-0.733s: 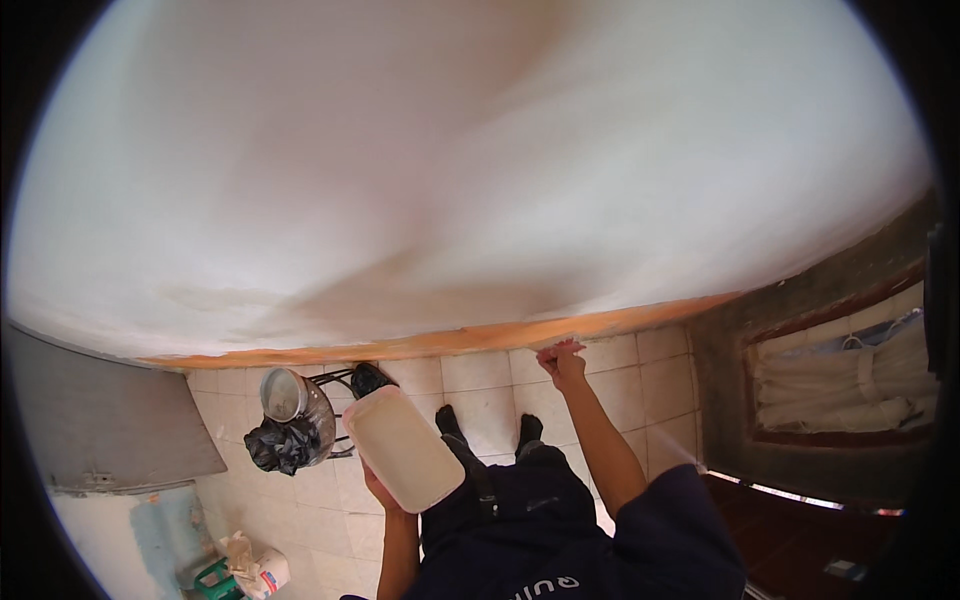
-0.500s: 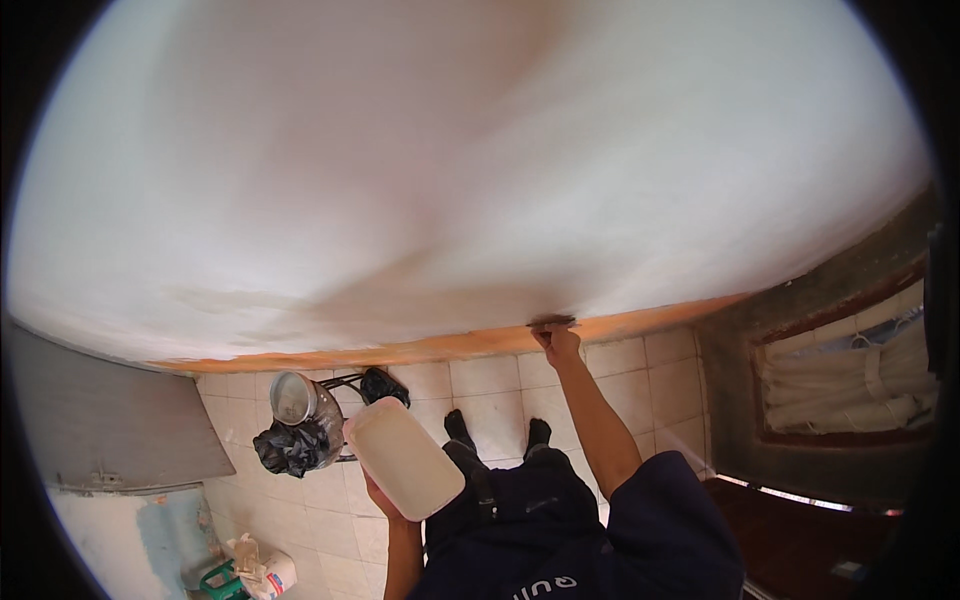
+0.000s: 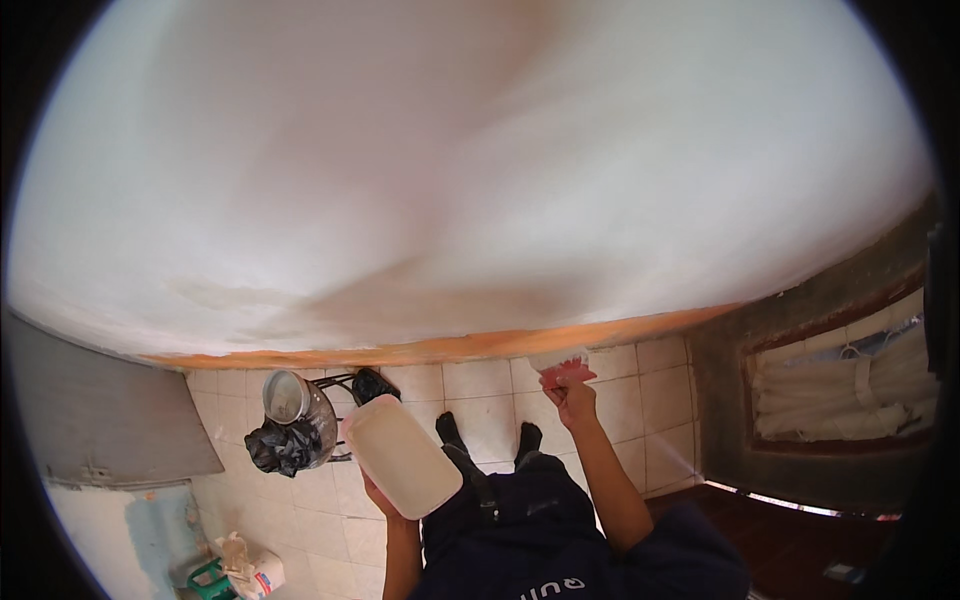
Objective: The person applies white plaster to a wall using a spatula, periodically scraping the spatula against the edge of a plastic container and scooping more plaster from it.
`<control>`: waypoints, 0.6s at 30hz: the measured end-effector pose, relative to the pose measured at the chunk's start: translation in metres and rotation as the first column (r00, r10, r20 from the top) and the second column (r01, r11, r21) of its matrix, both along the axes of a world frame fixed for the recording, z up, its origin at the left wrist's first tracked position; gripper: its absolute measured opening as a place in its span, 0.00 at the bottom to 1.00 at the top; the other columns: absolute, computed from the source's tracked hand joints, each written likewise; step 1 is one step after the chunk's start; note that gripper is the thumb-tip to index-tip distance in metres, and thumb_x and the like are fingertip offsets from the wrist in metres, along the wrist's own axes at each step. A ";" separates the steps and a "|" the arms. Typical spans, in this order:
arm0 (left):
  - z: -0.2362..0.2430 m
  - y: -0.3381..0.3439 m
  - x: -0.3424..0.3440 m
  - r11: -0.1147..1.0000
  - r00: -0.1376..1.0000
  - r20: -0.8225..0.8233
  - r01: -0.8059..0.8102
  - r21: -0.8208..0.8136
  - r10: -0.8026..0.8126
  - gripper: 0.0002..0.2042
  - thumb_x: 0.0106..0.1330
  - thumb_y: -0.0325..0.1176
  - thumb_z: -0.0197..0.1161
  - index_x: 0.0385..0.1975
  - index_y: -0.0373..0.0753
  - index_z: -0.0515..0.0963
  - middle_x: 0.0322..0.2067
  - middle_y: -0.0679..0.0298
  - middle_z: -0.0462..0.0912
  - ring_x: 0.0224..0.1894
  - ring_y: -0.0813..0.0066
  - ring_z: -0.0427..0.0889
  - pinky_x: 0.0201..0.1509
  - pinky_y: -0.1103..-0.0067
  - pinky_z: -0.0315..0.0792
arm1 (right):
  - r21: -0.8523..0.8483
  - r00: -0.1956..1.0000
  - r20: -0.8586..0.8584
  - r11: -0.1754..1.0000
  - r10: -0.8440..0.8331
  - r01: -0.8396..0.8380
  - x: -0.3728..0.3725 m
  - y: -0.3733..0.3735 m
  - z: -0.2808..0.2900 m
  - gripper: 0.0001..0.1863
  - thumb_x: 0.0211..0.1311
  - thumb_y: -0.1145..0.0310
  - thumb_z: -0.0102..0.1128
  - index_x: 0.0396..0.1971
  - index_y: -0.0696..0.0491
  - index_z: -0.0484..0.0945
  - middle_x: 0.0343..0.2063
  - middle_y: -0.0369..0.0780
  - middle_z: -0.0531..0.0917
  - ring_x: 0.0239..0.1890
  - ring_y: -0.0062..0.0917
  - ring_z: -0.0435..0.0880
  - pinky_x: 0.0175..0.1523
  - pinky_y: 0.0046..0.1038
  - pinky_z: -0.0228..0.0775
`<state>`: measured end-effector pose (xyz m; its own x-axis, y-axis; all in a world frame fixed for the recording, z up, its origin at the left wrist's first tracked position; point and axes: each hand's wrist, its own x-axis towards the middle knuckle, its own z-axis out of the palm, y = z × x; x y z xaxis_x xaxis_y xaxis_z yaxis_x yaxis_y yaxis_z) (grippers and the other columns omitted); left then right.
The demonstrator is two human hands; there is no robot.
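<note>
My left hand (image 3: 378, 497) grips a shallow rectangular tub (image 3: 405, 460) from its near left side; the tub has a pinkish rim and a pale, whitish inside. My right hand (image 3: 573, 402) pinches a putty knife (image 3: 566, 372) with a red part by the fingers and a whitish far edge. The putty knife is held out over the floor, apart from the wall. That wall (image 3: 480, 220) is coated white and ends in a bare orange strip (image 3: 440, 348) along its lower edge.
Left of my feet, a grey bucket (image 3: 287, 397) and a black plastic bag (image 3: 285, 447) sit on a dark-framed stool or chair (image 3: 335, 380). A grey panel (image 3: 110, 410) stands at the left. A white tub (image 3: 262, 577) is at the lower left. To the right is a window opening (image 3: 840, 390) with pale cloth.
My right hand has drawn the putty knife back from the wall's lower edge, toward me, and turned it so its flat face shows. The left hand and tub have barely moved.
</note>
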<state>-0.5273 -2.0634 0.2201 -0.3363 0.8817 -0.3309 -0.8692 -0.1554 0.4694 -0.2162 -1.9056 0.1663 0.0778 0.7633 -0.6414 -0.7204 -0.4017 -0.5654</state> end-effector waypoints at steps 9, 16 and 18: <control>-0.001 -0.017 -0.009 0.998 0.992 -0.128 -0.025 -0.056 0.017 0.24 0.75 0.49 0.40 0.59 0.38 0.68 0.53 0.61 0.76 0.52 0.64 0.78 0.56 0.69 0.74 | -0.058 0.999 0.030 0.998 -0.031 0.033 -0.008 0.075 -0.135 0.06 0.57 0.82 0.46 0.33 0.56 0.70 0.28 0.42 0.79 0.32 0.33 0.83 0.43 0.35 0.83; -0.009 -0.017 -0.018 0.985 0.991 -0.014 -0.130 -0.110 0.130 0.24 0.74 0.49 0.37 0.59 0.37 0.64 0.49 0.53 0.77 0.46 0.56 0.80 0.48 0.64 0.78 | 0.089 0.999 -0.018 0.996 -0.028 0.029 -0.013 0.107 -0.088 0.06 0.58 0.82 0.47 0.35 0.60 0.69 0.32 0.44 0.80 0.35 0.33 0.83 0.45 0.35 0.82; -0.013 -0.015 -0.021 0.989 0.992 -0.071 -0.113 -0.101 0.106 0.24 0.74 0.48 0.37 0.59 0.38 0.65 0.49 0.54 0.77 0.46 0.56 0.80 0.48 0.64 0.78 | 0.152 1.000 -0.016 0.988 -0.006 0.008 -0.010 0.101 -0.063 0.07 0.58 0.82 0.48 0.37 0.61 0.69 0.35 0.45 0.79 0.37 0.35 0.83 0.47 0.36 0.81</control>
